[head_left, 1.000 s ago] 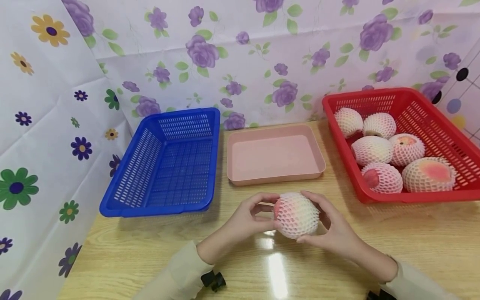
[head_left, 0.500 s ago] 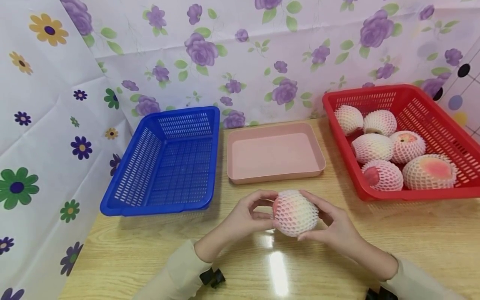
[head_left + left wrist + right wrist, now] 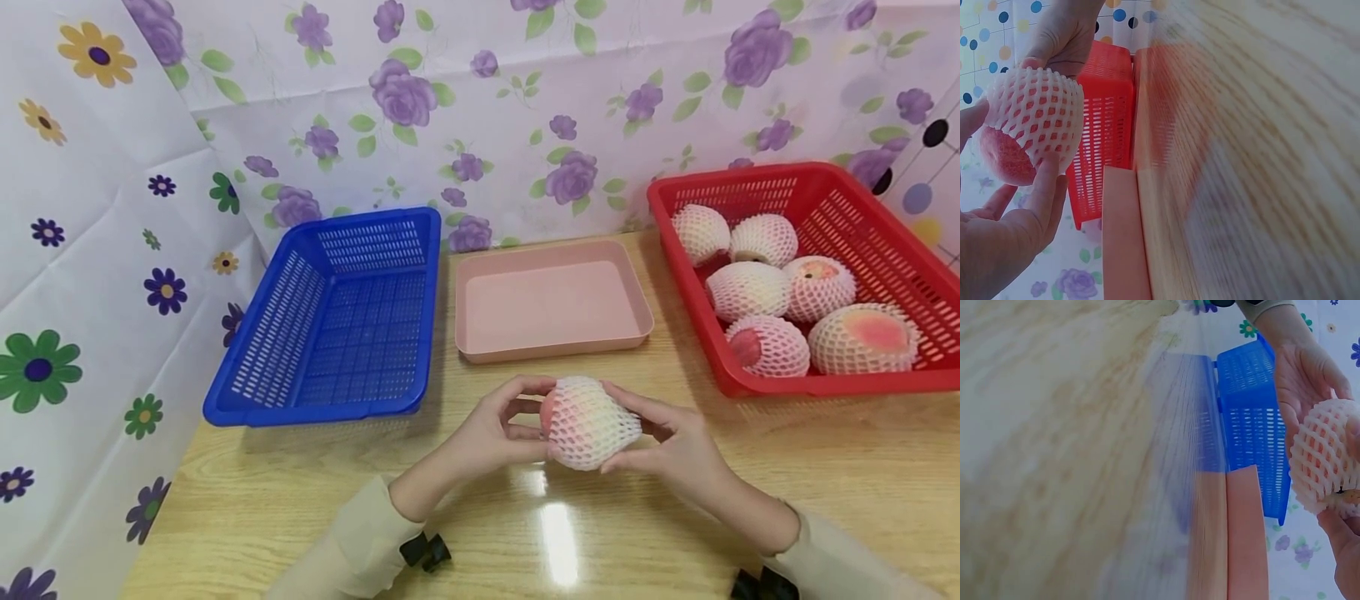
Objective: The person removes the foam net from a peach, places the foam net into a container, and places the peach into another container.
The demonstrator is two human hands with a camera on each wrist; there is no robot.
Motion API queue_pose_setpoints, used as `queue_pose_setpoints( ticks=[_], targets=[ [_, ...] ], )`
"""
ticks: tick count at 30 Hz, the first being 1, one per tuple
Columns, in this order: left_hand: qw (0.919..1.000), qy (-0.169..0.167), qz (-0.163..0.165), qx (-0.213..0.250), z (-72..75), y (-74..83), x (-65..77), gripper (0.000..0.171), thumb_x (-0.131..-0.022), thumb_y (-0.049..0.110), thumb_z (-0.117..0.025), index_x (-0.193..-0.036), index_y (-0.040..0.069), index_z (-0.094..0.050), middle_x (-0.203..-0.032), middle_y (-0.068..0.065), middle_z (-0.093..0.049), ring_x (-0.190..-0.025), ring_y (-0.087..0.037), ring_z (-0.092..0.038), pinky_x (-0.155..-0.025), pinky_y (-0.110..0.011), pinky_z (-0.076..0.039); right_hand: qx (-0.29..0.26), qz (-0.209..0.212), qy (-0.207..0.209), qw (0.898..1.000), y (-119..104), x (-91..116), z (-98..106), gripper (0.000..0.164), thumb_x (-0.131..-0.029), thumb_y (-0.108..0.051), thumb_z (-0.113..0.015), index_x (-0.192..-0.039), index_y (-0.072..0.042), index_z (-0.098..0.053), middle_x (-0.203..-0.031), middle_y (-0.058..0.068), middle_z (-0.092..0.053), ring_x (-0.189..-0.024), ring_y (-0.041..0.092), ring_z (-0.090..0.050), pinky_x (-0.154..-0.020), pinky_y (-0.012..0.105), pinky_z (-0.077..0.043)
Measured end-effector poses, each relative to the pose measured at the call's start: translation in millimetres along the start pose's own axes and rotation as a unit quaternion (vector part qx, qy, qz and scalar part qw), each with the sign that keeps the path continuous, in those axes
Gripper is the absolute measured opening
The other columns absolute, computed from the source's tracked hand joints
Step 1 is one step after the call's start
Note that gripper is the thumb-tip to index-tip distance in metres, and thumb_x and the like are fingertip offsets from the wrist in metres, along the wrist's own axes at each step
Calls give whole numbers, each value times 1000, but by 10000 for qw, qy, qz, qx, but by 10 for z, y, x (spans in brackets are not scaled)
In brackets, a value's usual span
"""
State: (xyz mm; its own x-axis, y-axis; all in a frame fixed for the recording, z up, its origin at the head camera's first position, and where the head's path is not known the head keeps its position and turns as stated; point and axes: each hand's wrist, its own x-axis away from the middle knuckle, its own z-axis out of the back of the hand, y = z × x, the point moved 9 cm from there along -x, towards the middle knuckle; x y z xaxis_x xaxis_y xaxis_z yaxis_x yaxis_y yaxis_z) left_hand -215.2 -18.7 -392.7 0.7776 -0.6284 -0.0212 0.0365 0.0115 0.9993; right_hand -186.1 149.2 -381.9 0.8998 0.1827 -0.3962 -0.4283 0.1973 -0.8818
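Fruit with red skin, sleeved in a pale foam net, is held above the table between a person's two hands, on the near side of a pink tray. The left hand reaches in from its side with fingers parted and curved around the bare red end, thumb on the near face. The right hand comes from the opposite side, its fingers over the far edge and its thumb low on the near edge; between them the net's end tapers out, pinched. Both grips are only as wide as what they hold. Each forearm slants inward from a beige sleeve with a black fitting at the cuff.

Red skin shows through the diamond mesh, and the right wrist view catches a yellowish patch with a dark spot near the net's edge. A blue basket stands left of the tray; a red basket to the right holds six more netted fruits.
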Motion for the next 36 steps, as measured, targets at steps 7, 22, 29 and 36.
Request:
queue_pose_setpoints(
  ticks=[7,22,29,36],
  targets=[
    [9998,-97,168,-88,-13,-11,-6,74,-75,-10,-71,-140,3,-38,-141,-17,-37,-115,-25,-51,-90,-34,-55,-68,75,311,9995,-26,-18,53,69,-50,11,-85,-116,3,-66,-114,-17,-65,-98,-3,-63,-74,14,-54],
    [9990,-25,294,-330,-33,-72,-26,80,-70,-10,-76,-139,9,-40,-138,-12,-41,-109,-18,-51,-83,-35,-57,-392,553,152,9976,-80,-22,43,57,-55,15,-81,-108,-6,-72,-109,-2,-70,-99,2,-65,-77,15,-54],
    [9993,-16,176,-323,-27,-72,-27,78,-71,-9,-76,-139,8,-41,-138,-15,-43,-107,-17,-53,-81,-33,-58,-640,572,56,9963,-64,-23,67,50,-58,17,-78,-104,-2,-73,-105,-9,-70,-95,2,-67,-72,14,-55],
    [9992,-168,30,-360,-41,-65,-27,63,-84,-2,-67,-140,6,-39,-137,-18,-42,-109,-21,-51,-86,-32,-55,-716,677,-32,9951,-42,-11,75,38,-63,19,-75,-96,1,-74,-98,-11,-72,-89,2,-68,-70,16,-56]
  ],
)
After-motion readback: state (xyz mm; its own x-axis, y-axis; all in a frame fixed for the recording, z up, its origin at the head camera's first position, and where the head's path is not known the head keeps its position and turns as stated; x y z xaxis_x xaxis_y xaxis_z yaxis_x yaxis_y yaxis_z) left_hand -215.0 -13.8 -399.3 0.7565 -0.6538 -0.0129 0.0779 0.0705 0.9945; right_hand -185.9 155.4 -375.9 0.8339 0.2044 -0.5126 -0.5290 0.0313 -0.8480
